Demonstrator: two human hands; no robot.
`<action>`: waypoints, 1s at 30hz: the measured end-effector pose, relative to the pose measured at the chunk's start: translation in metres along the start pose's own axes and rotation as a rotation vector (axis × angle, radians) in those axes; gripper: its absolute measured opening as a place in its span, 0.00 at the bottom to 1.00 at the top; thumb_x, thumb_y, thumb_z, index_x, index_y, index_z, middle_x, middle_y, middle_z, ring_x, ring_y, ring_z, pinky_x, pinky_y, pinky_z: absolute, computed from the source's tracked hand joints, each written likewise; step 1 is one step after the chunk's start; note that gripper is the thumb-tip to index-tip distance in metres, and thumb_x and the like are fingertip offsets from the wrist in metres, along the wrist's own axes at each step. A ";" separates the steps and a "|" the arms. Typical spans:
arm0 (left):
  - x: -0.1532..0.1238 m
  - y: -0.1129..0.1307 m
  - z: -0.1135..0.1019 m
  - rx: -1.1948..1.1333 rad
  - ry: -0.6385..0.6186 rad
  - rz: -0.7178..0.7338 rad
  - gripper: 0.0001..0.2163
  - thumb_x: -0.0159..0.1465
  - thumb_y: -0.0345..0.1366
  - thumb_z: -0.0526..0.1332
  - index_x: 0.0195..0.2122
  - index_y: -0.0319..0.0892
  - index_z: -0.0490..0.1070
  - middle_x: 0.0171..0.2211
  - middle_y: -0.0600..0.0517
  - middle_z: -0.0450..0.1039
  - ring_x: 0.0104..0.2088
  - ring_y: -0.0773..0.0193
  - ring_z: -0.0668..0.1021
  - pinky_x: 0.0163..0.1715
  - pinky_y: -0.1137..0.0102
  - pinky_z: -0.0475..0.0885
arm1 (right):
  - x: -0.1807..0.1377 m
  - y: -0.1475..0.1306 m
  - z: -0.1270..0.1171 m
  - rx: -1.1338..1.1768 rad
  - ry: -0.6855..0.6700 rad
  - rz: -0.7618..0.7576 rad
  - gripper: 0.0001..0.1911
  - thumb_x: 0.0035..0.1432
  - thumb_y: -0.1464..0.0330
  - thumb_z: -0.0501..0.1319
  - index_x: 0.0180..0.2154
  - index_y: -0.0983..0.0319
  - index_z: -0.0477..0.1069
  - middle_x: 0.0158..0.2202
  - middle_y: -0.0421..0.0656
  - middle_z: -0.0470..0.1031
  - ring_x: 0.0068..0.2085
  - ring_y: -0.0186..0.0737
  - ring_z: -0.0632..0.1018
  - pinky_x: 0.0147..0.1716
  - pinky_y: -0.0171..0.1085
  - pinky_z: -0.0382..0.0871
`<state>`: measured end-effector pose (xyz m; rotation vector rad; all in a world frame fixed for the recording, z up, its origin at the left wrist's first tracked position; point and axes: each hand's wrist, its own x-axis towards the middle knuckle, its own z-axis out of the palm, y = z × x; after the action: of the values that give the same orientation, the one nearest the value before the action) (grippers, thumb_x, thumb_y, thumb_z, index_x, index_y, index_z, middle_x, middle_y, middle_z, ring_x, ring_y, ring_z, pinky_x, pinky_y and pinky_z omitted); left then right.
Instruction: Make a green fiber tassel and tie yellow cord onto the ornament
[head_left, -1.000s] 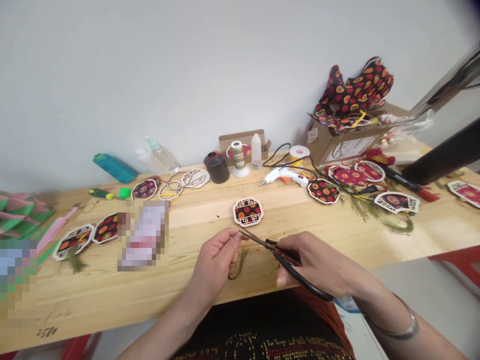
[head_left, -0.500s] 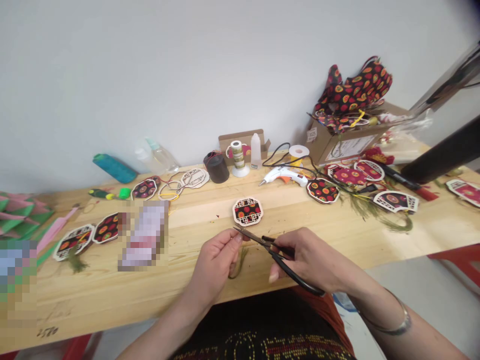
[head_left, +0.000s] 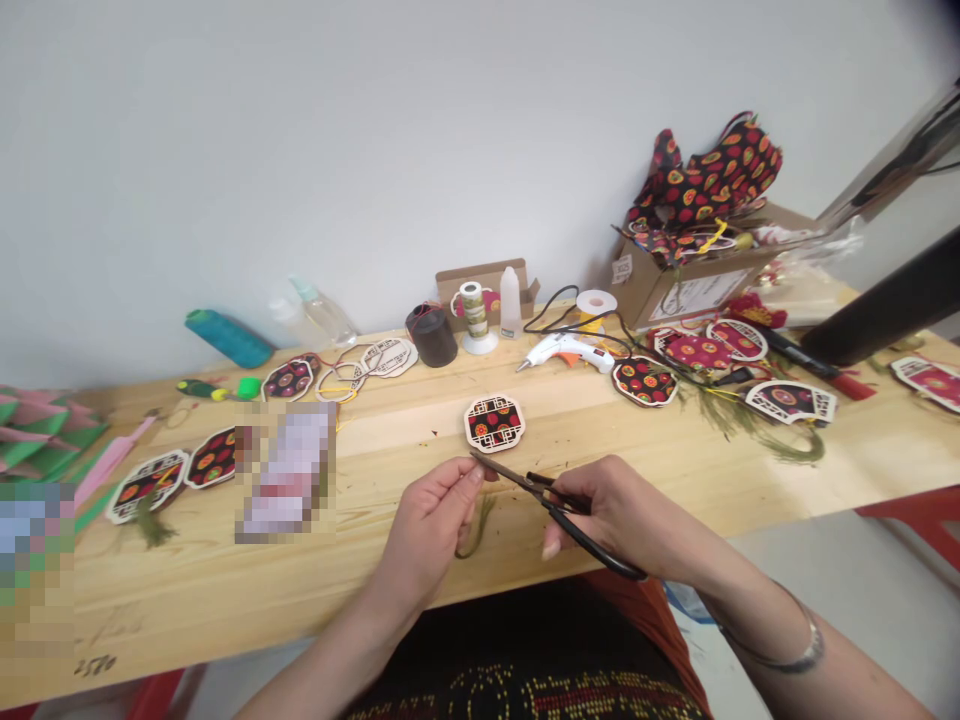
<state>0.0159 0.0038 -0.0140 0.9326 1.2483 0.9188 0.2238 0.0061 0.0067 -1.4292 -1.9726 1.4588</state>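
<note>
My right hand (head_left: 619, 515) is wrapped round the black handles of a pair of scissors (head_left: 555, 508). Their dark blades point left and reach the fingertips of my left hand (head_left: 439, 510). That hand is closed in a pinch, and a green thread tassel (head_left: 482, 522) hangs down beside its fingers. Whatever sits between the fingertips is mostly hidden by the fingers and the blades. Just beyond the blade tips, a wooden-framed ornament (head_left: 494, 424) with dark flower-patterned fabric lies flat on the table.
Behind stand a black thread spool (head_left: 432, 336), a white bottle (head_left: 510, 302) and a white glue gun (head_left: 566, 350). More ornaments (head_left: 645, 381) lie right, near a cardboard box (head_left: 705, 285) of fabric. A blurred-out item (head_left: 291, 470) and a teal spool (head_left: 229, 337) are left.
The scissor blades have closed slightly at my left fingertips, and my right hand has shifted a little. My left hand keeps its place.
</note>
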 end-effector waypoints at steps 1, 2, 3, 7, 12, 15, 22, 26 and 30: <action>0.001 0.000 -0.001 -0.007 0.017 0.003 0.11 0.59 0.43 0.61 0.36 0.39 0.72 0.14 0.62 0.52 0.15 0.75 0.55 0.15 0.77 0.49 | -0.001 0.000 0.000 0.007 -0.008 0.000 0.12 0.53 0.61 0.61 0.26 0.61 0.77 0.18 0.35 0.63 0.23 0.29 0.58 0.21 0.31 0.51; 0.002 0.001 -0.003 -0.017 0.041 0.006 0.11 0.59 0.43 0.61 0.36 0.39 0.72 0.14 0.62 0.52 0.15 0.75 0.55 0.15 0.77 0.50 | -0.002 0.001 0.000 0.012 -0.017 0.001 0.13 0.53 0.60 0.61 0.26 0.61 0.77 0.18 0.35 0.63 0.23 0.28 0.58 0.21 0.31 0.51; 0.003 0.002 -0.005 -0.033 0.071 0.011 0.11 0.59 0.42 0.62 0.35 0.39 0.72 0.14 0.62 0.53 0.15 0.75 0.55 0.15 0.78 0.50 | -0.002 0.001 0.000 0.012 -0.026 0.004 0.14 0.52 0.58 0.62 0.25 0.62 0.76 0.18 0.35 0.63 0.22 0.28 0.58 0.21 0.31 0.51; 0.008 0.015 -0.015 -0.136 0.171 0.061 0.09 0.57 0.40 0.63 0.33 0.39 0.71 0.13 0.63 0.51 0.15 0.76 0.53 0.14 0.79 0.49 | -0.006 0.000 -0.001 -0.065 -0.075 -0.015 0.23 0.43 0.49 0.65 0.20 0.64 0.69 0.17 0.34 0.62 0.21 0.27 0.56 0.18 0.30 0.49; 0.009 0.032 -0.026 -0.194 0.219 0.143 0.07 0.57 0.38 0.64 0.31 0.39 0.71 0.14 0.63 0.50 0.15 0.77 0.52 0.14 0.80 0.48 | -0.017 -0.008 -0.004 -0.308 -0.181 -0.140 0.26 0.38 0.49 0.68 0.15 0.63 0.63 0.14 0.33 0.59 0.19 0.26 0.57 0.17 0.30 0.48; 0.008 0.034 -0.026 -0.197 0.215 0.149 0.07 0.58 0.38 0.63 0.32 0.39 0.71 0.14 0.62 0.50 0.15 0.77 0.52 0.13 0.80 0.48 | -0.029 -0.005 -0.013 -0.439 -0.199 -0.137 0.20 0.40 0.54 0.68 0.16 0.62 0.66 0.16 0.35 0.66 0.20 0.28 0.63 0.19 0.30 0.52; 0.007 0.026 -0.017 -0.215 0.144 0.085 0.11 0.59 0.43 0.61 0.35 0.40 0.70 0.15 0.62 0.48 0.15 0.75 0.51 0.14 0.79 0.47 | -0.042 0.041 -0.046 -0.875 0.235 0.178 0.10 0.54 0.63 0.56 0.30 0.60 0.73 0.29 0.45 0.77 0.28 0.43 0.76 0.26 0.37 0.61; 0.005 0.026 -0.013 -0.287 0.038 0.017 0.19 0.61 0.51 0.55 0.41 0.39 0.71 0.17 0.62 0.46 0.16 0.74 0.48 0.14 0.78 0.45 | -0.039 0.058 -0.057 -0.907 0.294 0.240 0.11 0.56 0.63 0.54 0.32 0.61 0.73 0.29 0.47 0.76 0.28 0.44 0.76 0.27 0.38 0.64; 0.003 0.028 -0.008 -0.366 -0.079 -0.028 0.30 0.60 0.58 0.48 0.47 0.36 0.71 0.18 0.61 0.46 0.18 0.73 0.47 0.15 0.77 0.44 | -0.033 0.052 -0.051 -0.943 0.481 0.200 0.13 0.55 0.65 0.57 0.35 0.68 0.74 0.34 0.55 0.75 0.36 0.52 0.76 0.37 0.45 0.67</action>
<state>0.0065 0.0172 0.0106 0.6525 0.9808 1.0360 0.3028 0.0060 -0.0046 -2.1060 -2.2902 0.0871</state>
